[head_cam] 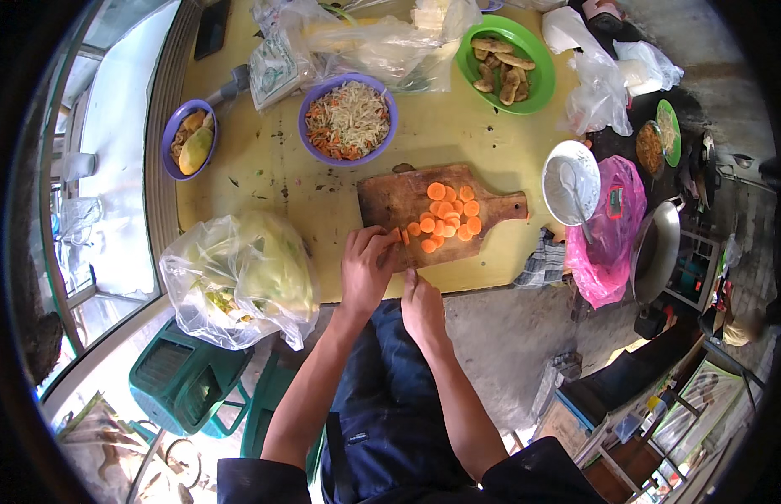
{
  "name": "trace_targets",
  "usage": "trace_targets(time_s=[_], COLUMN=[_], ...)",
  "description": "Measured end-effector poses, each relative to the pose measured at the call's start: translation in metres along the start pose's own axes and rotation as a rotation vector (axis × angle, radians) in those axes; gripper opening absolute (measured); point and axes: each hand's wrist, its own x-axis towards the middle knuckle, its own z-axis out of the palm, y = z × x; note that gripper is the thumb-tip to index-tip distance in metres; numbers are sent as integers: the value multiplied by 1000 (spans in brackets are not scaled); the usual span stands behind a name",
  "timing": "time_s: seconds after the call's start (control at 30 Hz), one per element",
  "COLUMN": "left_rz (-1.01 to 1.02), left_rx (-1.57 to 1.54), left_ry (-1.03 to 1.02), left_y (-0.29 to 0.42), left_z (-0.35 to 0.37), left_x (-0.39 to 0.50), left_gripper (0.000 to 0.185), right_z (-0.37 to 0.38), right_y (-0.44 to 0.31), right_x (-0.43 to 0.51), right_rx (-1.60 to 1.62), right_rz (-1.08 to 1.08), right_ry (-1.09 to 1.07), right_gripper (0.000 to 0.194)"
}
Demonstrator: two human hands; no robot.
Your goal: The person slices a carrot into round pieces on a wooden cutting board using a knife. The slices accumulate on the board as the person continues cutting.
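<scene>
A wooden cutting board (390,195) with a short handle lies near the front edge of the yellow table. Over its left front corner, my left hand (368,264) grips the end of a carrot (395,234), most of which my fingers hide. My right hand (423,309) holds a kitchen knife (408,255) by its handle, the thin blade upright against the carrot's cut end. Several round carrot slices (446,210) are scattered and partly heaped across the middle and right of the board.
Behind the board stands a purple bowl of shredded vegetables (347,120). A green bowl of brown food pieces (532,38) is at the back right. To my left sits a plastic bag of vegetables (239,277). A white bowl with a spoon (557,157) rests beside a pink plastic bag (598,252).
</scene>
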Motion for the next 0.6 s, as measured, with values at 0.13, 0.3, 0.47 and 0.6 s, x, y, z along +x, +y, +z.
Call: trace_targets(time_s=[0.13,0.3,0.47,0.6], left_rz=[-12,0,11,41], left_rx=[-11,14,27,35], left_ry=[2,20,41,17], left_y=[-1,3,5,4], left_z=[-1,-1,-1,-3], left_x=[-4,-5,-6,-6], left_gripper=[21,23,22,21], right_z=[-6,-23,-24,-18], right_y=[24,23,2,-10], right_x=[-10,1,-6,-15], right_rx=[143,227,253,156], right_rz=[-70,-67,-127,-135], right_ry=[45,6,5,32], right_gripper=[57,55,53,51])
